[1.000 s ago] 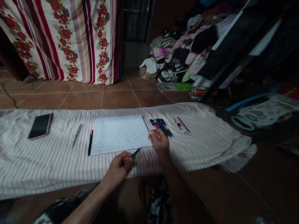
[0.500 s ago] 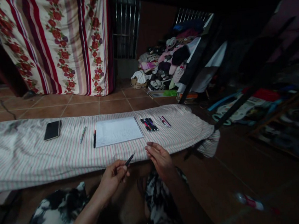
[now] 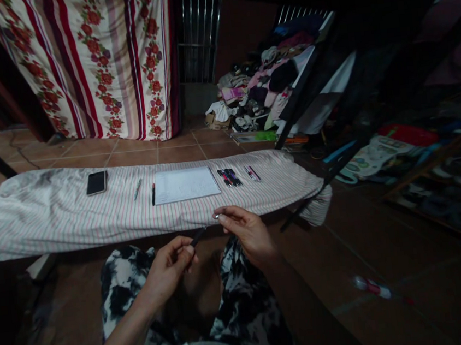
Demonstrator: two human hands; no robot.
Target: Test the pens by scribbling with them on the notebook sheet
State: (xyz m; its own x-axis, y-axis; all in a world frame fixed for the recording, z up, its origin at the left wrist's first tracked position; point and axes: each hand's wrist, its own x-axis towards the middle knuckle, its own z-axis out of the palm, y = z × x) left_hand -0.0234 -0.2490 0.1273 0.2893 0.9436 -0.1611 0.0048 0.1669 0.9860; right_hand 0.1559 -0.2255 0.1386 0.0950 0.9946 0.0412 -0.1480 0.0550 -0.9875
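Note:
My left hand point(image 3: 176, 258) is closed around a dark pen point(image 3: 198, 235), whose thin end points up and to the right. My right hand point(image 3: 248, 231) pinches a small shiny piece point(image 3: 217, 216) between thumb and finger; its exact kind is too small to make out. Both hands are just in front of the near edge of a bench covered with striped cloth point(image 3: 107, 221). On the cloth beyond them lies an open spiral notebook point(image 3: 186, 185), with an orange and black pen point(image 3: 153, 193) along its left edge. Several dark pens point(image 3: 230, 177) lie side by side to its right.
A phone point(image 3: 97, 182) and a light patterned pen point(image 3: 138, 189) rest on the cloth's left part. Thin pen parts point(image 3: 252, 173) lie farther right. A plastic bottle point(image 3: 371, 286) is on the tiled floor. Behind are a clothes heap point(image 3: 258, 90) and a flowered curtain point(image 3: 120, 63).
My right hand's fingers have drawn together and now show a small shiny piece between them. The left hand still holds the dark pen. The view has tilted and shifted slightly.

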